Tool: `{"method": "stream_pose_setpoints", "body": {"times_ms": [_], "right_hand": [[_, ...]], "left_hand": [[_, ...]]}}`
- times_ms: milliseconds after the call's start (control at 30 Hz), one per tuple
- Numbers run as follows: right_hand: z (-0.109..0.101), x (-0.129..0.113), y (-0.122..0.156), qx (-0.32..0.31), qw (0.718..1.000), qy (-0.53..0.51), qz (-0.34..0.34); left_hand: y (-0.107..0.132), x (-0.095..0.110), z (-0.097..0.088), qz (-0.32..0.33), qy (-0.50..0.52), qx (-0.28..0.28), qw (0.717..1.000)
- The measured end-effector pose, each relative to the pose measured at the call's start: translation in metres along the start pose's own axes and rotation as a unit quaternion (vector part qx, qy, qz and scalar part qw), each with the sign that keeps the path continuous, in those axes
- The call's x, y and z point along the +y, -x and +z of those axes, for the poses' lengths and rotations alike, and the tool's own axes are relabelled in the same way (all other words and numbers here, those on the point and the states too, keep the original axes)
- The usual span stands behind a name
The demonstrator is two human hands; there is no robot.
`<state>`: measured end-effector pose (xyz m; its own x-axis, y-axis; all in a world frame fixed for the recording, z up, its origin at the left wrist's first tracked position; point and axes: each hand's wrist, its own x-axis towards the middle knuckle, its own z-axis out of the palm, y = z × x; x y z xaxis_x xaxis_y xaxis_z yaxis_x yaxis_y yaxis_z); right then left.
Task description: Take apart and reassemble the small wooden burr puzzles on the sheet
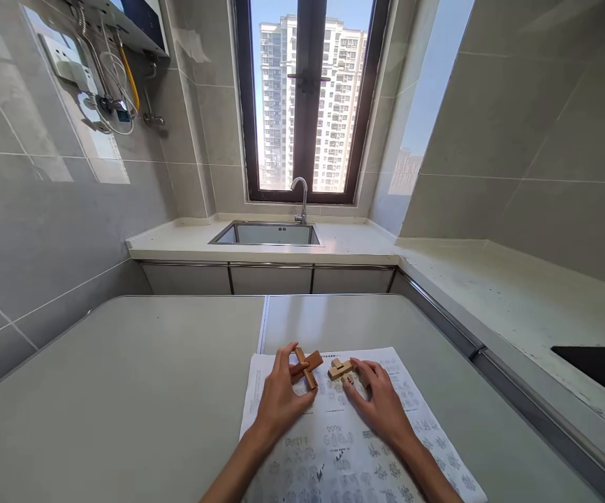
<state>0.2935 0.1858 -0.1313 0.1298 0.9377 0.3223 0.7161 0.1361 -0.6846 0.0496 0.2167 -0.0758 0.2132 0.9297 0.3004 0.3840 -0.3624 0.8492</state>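
Mid-assembly, I'd say: left hand (280, 399) pinches the crossed wooden bars (307, 365), right hand (381, 402) grips a notched block (340, 368), both over the near printed sheet (344, 454). Joining them needs the notches lined up.

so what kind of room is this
Most likely a kitchen: a steel sink with a tap under the window, tiled walls, and what looks like a dark hob set in the counter.

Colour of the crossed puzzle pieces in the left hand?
Crossed wooden puzzle pieces in the left hand: reddish-brown, no pattern. Head view.
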Motion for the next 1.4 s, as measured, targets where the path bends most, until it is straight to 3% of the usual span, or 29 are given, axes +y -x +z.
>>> {"method": "stream_pose_setpoints", "body": {"times_ms": [200,333,500,633,933,1200,1400], "right_hand": [[0.009,-0.007,-0.004,0.024,0.997,0.076,0.003],[0.017,-0.013,-0.012,0.041,0.994,0.103,0.008],[0.023,-0.010,-0.013,0.057,0.994,0.095,-0.018],[0.016,-0.007,-0.008,0.038,0.997,0.067,-0.032],[0.006,-0.030,-0.002,-0.016,0.998,-0.011,-0.065],[0.007,-0.033,0.000,-0.034,0.995,-0.044,-0.080],[0.002,-0.046,0.004,-0.084,0.989,-0.068,-0.104]], "left_hand": [[0.014,-0.003,-0.037,-0.020,-0.061,0.030,0.998],[0.022,-0.009,-0.049,-0.017,-0.107,0.031,0.994],[0.028,-0.014,-0.051,0.013,-0.117,0.018,0.993],[0.030,-0.015,-0.052,0.040,-0.111,0.004,0.993],[0.030,-0.018,-0.052,0.042,-0.111,-0.019,0.993],[0.029,-0.014,-0.053,0.043,-0.095,-0.016,0.994],[0.031,-0.012,-0.051,0.042,-0.060,-0.050,0.996]]}}
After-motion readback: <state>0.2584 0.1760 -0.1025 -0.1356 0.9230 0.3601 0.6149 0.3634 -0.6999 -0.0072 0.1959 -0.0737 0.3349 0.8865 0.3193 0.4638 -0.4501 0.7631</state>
